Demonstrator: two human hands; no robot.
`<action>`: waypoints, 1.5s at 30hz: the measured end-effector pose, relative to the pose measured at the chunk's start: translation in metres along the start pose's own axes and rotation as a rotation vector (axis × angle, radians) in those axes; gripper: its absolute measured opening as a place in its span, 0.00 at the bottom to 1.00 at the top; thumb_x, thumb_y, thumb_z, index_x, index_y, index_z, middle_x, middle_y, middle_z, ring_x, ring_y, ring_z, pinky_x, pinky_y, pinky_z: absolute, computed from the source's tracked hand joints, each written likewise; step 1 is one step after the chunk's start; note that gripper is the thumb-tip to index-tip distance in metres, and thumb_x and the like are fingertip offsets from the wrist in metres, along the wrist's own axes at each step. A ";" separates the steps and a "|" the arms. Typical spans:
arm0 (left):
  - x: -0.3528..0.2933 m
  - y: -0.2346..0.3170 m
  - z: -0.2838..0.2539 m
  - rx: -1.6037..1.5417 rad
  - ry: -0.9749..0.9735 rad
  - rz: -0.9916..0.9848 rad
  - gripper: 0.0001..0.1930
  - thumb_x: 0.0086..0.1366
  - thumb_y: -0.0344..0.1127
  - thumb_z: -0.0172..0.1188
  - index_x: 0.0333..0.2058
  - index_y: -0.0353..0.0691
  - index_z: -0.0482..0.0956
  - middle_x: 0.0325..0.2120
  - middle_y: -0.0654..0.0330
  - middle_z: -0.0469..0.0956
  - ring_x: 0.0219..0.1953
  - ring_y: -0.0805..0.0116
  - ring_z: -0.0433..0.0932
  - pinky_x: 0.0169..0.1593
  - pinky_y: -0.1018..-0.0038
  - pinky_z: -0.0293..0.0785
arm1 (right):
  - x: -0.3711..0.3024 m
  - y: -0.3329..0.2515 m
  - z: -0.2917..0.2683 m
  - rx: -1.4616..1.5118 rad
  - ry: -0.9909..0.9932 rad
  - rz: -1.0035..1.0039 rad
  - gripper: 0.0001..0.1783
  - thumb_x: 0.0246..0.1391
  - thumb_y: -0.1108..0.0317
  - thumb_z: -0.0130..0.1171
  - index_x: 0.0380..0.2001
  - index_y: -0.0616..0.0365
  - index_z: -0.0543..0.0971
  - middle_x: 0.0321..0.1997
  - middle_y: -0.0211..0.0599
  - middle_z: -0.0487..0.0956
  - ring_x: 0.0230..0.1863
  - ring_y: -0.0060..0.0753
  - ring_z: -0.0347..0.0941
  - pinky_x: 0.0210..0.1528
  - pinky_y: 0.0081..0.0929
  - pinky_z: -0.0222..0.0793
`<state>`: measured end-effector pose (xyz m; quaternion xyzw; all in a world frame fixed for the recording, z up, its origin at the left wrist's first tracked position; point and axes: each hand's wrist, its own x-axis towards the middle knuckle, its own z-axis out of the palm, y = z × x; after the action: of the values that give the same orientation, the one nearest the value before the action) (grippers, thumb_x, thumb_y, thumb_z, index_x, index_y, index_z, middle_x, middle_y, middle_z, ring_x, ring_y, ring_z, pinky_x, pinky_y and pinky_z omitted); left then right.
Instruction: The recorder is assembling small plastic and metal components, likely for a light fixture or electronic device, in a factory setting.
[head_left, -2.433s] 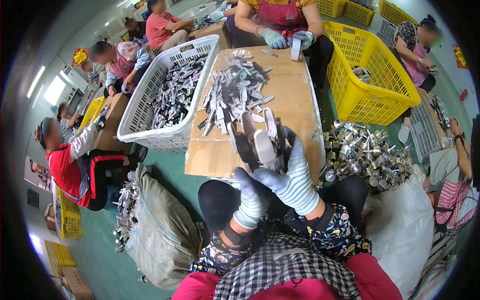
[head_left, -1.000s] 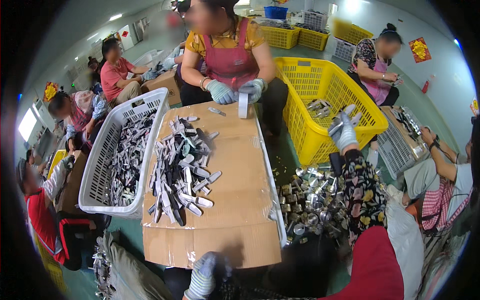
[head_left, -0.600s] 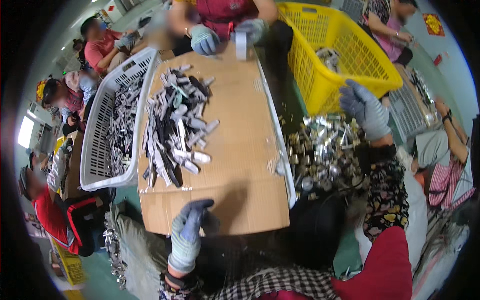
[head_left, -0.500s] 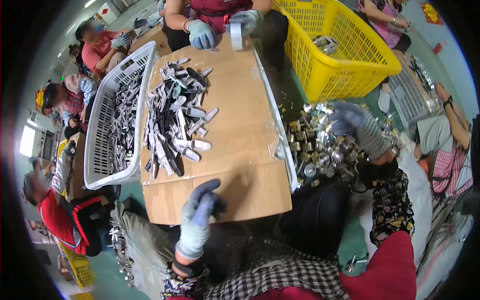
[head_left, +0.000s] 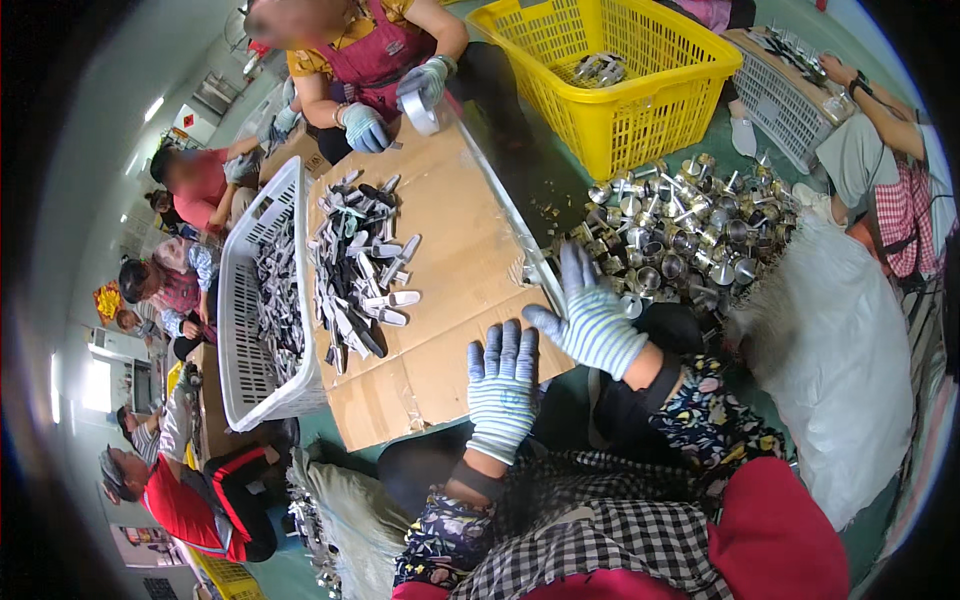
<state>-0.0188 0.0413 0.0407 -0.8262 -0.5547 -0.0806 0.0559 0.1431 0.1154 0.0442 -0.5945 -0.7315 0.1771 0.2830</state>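
My left hand (head_left: pixel 503 390), in a blue-and-white striped glove, lies with fingers stretched on the near edge of the cardboard-topped table (head_left: pixel 455 250). My right hand (head_left: pixel 597 322), gloved alike, is at the board's right edge. Its fingers are spread, thumb over the corner, and nothing shows in it. A pile of small black, white and grey lever-like parts (head_left: pixel 352 270) is on the board's left half. Beyond my right hand, a heap of shiny metal fittings with stems (head_left: pixel 690 225) covers the floor. Across the board, a co-worker's gloved hand holds a silvery-white tape roll (head_left: pixel 420 112).
A white basket (head_left: pixel 232 330) full of similar lever parts stands along the board's left side. A yellow crate (head_left: pixel 640 125) with some metal pieces is at the far right. A white sack (head_left: pixel 835 370) lies to my right. Several people sit at work around.
My right hand has come from over the metal heap to the board's right edge. My left hand has moved right and flattened on the board. The view has shifted.
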 end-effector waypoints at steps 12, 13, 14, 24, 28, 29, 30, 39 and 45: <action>0.003 0.002 -0.009 -0.095 -0.026 0.011 0.36 0.50 0.43 0.62 0.57 0.36 0.62 0.59 0.49 0.59 0.62 0.47 0.55 0.64 0.53 0.45 | -0.009 0.004 0.035 0.094 -0.025 -0.169 0.47 0.52 0.42 0.50 0.60 0.72 0.54 0.64 0.62 0.55 0.65 0.58 0.51 0.66 0.41 0.48; 0.008 0.004 -0.019 -0.096 -0.016 0.004 0.36 0.50 0.43 0.62 0.57 0.36 0.62 0.59 0.49 0.59 0.62 0.47 0.55 0.64 0.53 0.45 | -0.006 0.010 0.027 0.104 -0.122 -0.164 0.46 0.52 0.41 0.50 0.60 0.71 0.54 0.63 0.62 0.56 0.64 0.57 0.53 0.65 0.40 0.51; 0.014 0.001 -0.033 -0.226 -0.110 -0.007 0.36 0.51 0.45 0.62 0.57 0.36 0.62 0.59 0.48 0.60 0.62 0.47 0.56 0.64 0.55 0.47 | -0.002 0.008 0.008 0.111 -0.220 -0.159 0.46 0.52 0.41 0.49 0.60 0.70 0.54 0.63 0.61 0.57 0.63 0.57 0.56 0.64 0.39 0.53; 0.090 -0.097 -0.081 -2.049 -0.011 -0.571 0.24 0.62 0.53 0.52 0.47 0.38 0.68 0.39 0.53 0.74 0.39 0.60 0.75 0.40 0.64 0.73 | -0.009 0.043 -0.115 0.199 -0.447 -0.145 0.22 0.50 0.64 0.60 0.47 0.62 0.73 0.43 0.48 0.78 0.45 0.41 0.75 0.48 0.32 0.69; 0.114 -0.106 -0.072 -2.036 -0.019 -0.626 0.25 0.62 0.53 0.52 0.47 0.37 0.67 0.38 0.53 0.74 0.39 0.60 0.75 0.40 0.66 0.73 | 0.039 0.036 -0.131 0.324 -0.579 -0.268 0.20 0.52 0.61 0.58 0.44 0.65 0.76 0.39 0.46 0.80 0.41 0.37 0.77 0.46 0.31 0.71; 0.118 -0.109 -0.068 -2.109 -0.033 -0.643 0.25 0.62 0.53 0.52 0.48 0.37 0.66 0.38 0.53 0.74 0.39 0.60 0.75 0.40 0.66 0.73 | 0.062 0.033 -0.133 0.432 -0.512 -0.144 0.20 0.55 0.61 0.55 0.45 0.66 0.75 0.38 0.43 0.80 0.39 0.34 0.77 0.44 0.27 0.72; 0.129 -0.110 -0.063 -2.192 -0.073 -0.635 0.26 0.62 0.53 0.52 0.48 0.38 0.66 0.38 0.53 0.74 0.39 0.60 0.75 0.39 0.66 0.73 | 0.090 0.047 -0.126 0.572 -0.436 -0.104 0.22 0.57 0.58 0.51 0.45 0.67 0.74 0.37 0.41 0.80 0.37 0.30 0.76 0.41 0.25 0.72; 0.220 -0.128 -0.060 -2.374 -0.065 -0.883 0.40 0.53 0.74 0.47 0.40 0.36 0.69 0.32 0.53 0.73 0.32 0.55 0.75 0.37 0.60 0.73 | 0.242 -0.003 -0.090 0.714 -0.202 0.241 0.37 0.51 0.35 0.49 0.41 0.64 0.75 0.29 0.35 0.77 0.24 0.26 0.73 0.30 0.23 0.71; 0.247 -0.154 -0.033 -2.487 -0.397 -0.814 0.39 0.51 0.75 0.47 0.30 0.36 0.71 0.23 0.58 0.72 0.25 0.60 0.72 0.27 0.68 0.70 | 0.176 -0.007 -0.091 0.579 -0.291 0.045 0.24 0.58 0.52 0.51 0.39 0.67 0.75 0.29 0.36 0.78 0.27 0.22 0.73 0.30 0.19 0.70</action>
<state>-0.0720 0.3184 0.1216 -0.0997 -0.3168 -0.4217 -0.8437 0.1715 0.2776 0.1547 -0.4738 -0.6704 0.4671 0.3285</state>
